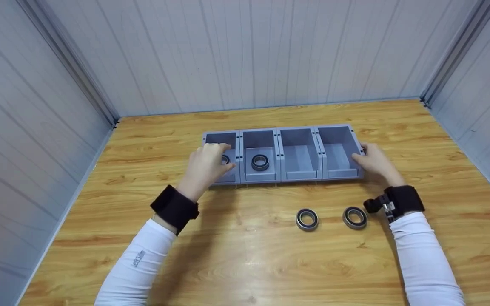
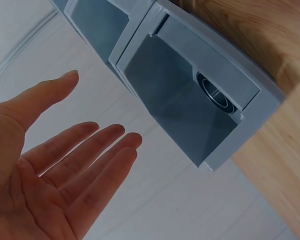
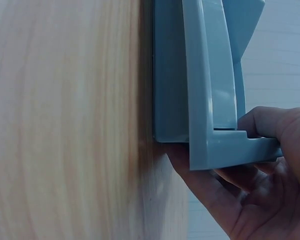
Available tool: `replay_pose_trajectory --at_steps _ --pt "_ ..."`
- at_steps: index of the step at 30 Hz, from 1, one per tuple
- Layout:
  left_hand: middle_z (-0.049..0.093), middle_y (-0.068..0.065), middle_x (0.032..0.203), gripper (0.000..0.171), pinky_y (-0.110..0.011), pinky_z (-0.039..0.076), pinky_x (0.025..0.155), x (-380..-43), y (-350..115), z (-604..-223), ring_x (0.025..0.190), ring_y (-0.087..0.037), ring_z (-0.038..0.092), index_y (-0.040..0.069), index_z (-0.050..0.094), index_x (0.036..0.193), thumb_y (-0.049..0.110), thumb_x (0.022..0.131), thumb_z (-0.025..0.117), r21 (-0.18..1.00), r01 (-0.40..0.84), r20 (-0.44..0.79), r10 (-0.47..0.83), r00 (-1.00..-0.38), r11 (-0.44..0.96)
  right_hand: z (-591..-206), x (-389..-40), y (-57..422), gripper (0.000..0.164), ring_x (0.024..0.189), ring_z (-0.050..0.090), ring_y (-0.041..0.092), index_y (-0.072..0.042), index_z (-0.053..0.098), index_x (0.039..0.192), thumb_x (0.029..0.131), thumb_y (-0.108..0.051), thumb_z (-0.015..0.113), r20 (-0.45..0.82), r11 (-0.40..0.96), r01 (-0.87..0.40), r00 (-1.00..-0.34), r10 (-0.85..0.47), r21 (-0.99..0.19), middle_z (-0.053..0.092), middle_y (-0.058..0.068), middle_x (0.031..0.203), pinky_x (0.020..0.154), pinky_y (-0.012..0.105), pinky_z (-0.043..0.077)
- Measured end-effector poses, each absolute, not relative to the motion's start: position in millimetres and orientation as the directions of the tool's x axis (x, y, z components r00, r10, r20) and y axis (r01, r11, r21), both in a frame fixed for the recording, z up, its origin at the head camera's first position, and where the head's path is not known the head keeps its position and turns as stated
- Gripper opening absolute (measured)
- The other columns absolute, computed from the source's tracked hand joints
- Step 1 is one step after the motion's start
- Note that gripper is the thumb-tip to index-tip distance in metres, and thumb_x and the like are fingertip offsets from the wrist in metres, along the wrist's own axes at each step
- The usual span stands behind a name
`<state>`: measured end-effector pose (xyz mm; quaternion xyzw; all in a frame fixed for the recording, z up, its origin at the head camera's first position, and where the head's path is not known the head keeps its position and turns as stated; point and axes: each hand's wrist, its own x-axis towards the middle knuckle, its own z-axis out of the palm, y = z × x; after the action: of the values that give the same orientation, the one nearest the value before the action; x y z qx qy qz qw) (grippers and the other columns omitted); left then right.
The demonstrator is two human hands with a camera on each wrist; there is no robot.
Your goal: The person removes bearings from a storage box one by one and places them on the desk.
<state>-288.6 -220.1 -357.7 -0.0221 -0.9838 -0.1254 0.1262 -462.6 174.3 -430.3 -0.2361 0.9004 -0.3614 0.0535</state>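
Note:
A row of joined grey plastic bins (image 1: 299,175) stands on the wooden table. My left hand (image 1: 204,168) hovers over the leftmost bin, thumb and fingers apart, holding nothing; the left wrist view shows its palm and spread thumb. In that bin lies a ball bearing (image 2: 206,90), partly hidden by the hand in the head view. Another bearing (image 1: 260,168) lies flat in the second bin. At the right end, my right hand (image 1: 377,165) grips the outer wall of the last bin, thumb inside and fingers outside, as the right wrist view (image 3: 275,210) also shows.
Two more bearings lie on the table in front of the bins: one bearing (image 1: 307,228) near the middle right, the other bearing (image 1: 355,226) beside the right wrist. White panel walls (image 1: 245,55) enclose the table (image 1: 249,263) at the back and sides.

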Motion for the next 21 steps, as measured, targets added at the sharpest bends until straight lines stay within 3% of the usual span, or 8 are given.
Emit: replay_pose_trajectory --at_steps 5,9,14,21 --pt "0.063 -0.006 0.104 0.048 -0.035 0.049 0.060 -291 -215 -357 0.072 -0.019 0.059 0.009 0.061 0.112 0.034 0.072 0.071 0.208 0.090 0.246 0.037 -0.968 0.974 -431 -462 174 0.037 0.072 0.057 0.025 0.013 0.045 0.118 0.086 -0.005 0.050 0.072 0.623 -0.381 -0.884 -0.462 -0.683 0.057 0.029 0.094 0.060 0.022 0.046" --pt "0.062 -0.007 0.105 0.047 -0.036 0.049 0.068 -293 -210 -356 0.088 -0.023 0.059 0.008 0.060 0.114 0.031 0.074 0.070 0.199 0.106 0.230 0.059 -0.971 0.974 -431 -462 174 0.037 0.072 0.057 0.028 0.014 0.045 0.118 0.085 -0.004 0.050 0.075 0.613 -0.381 -0.883 -0.464 -0.692 0.057 0.030 0.094 0.057 0.019 0.045" --pt "0.061 -0.007 0.104 0.047 -0.035 0.049 0.068 -296 -205 -354 0.088 -0.022 0.059 0.009 0.060 0.114 0.030 0.073 0.071 0.196 0.128 0.222 0.083 -0.972 0.972 -431 -463 174 0.036 0.073 0.057 0.025 0.014 0.047 0.116 0.086 -0.005 0.050 0.086 0.610 -0.393 -0.879 -0.469 -0.688 0.057 0.029 0.094 0.059 0.019 0.045" --pt "0.061 -0.007 0.106 0.047 -0.032 0.049 0.068 -305 -200 -359 0.089 -0.021 0.058 0.009 0.060 0.114 0.030 0.073 0.071 0.237 0.158 0.211 0.108 -0.971 0.959 -431 -463 174 0.035 0.076 0.056 0.024 0.013 0.049 0.113 0.086 -0.008 0.050 0.084 0.634 -0.386 -0.888 -0.452 -0.670 0.058 0.028 0.095 0.067 0.028 0.046"
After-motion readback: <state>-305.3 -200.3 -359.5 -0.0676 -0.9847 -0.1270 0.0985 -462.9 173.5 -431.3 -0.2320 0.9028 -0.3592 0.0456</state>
